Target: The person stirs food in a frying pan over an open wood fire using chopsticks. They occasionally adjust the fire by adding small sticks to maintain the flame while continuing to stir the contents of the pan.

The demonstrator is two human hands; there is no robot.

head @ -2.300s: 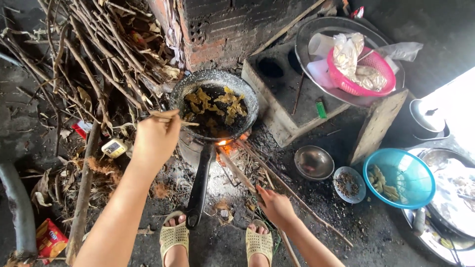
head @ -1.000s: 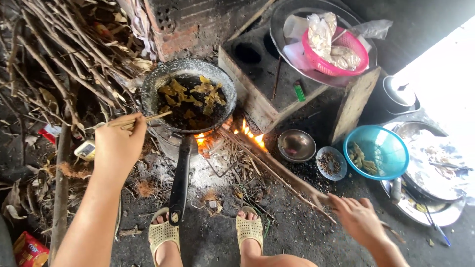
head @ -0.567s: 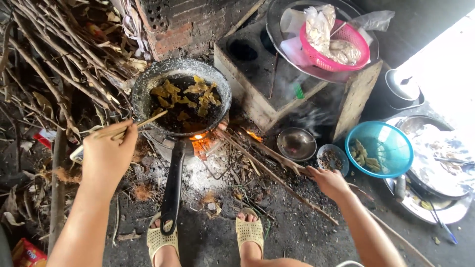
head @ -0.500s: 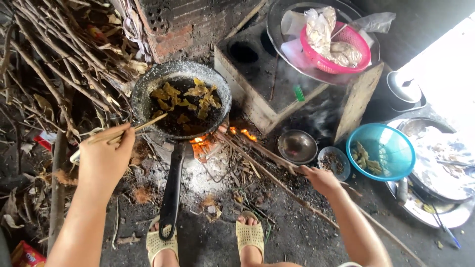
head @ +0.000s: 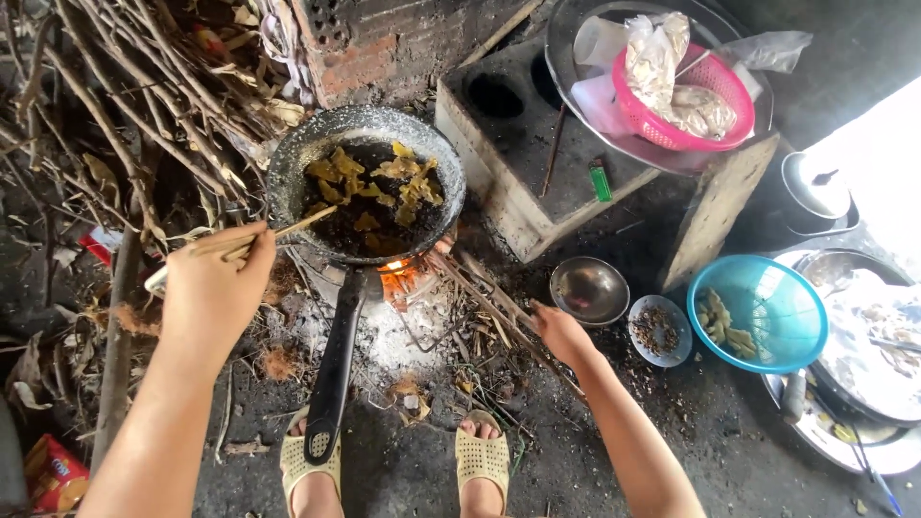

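- The left hand (head: 213, 288) is closed around a pair of chopsticks (head: 278, 232), fingers curled and pressed together on them; their tips reach over the near rim of the frying pan (head: 288, 182), which sits over a small fire (head: 398, 278) with yellow-brown pieces of food (head: 379, 182) in dark oil.
- The right hand (head: 561, 331) is down on the firewood sticks (head: 494, 312) that feed the flame, fingers curled onto one (whether it is gripped or only touched I cannot tell).
- Risk: that hand is near the flame, so pushing a stick further in could bring the fingers to the heat.
- Risk: the sticks run under the pan, and a jolt to them could tip it and spill hot oil toward the sandalled feet (head: 480, 460) just beside the long black handle (head: 331, 384).
- Risk: a heap of dry branches (head: 125, 105) lies just beside the fire; a spark could catch it.
- Packages: a red and yellow wrapper (head: 53, 475) at the bottom left corner, a red scrap (head: 96, 245) under the branches, crumpled plastic bags (head: 672, 77) in a pink basket (head: 729, 91), and a small green lighter (head: 601, 180) on the grey block.
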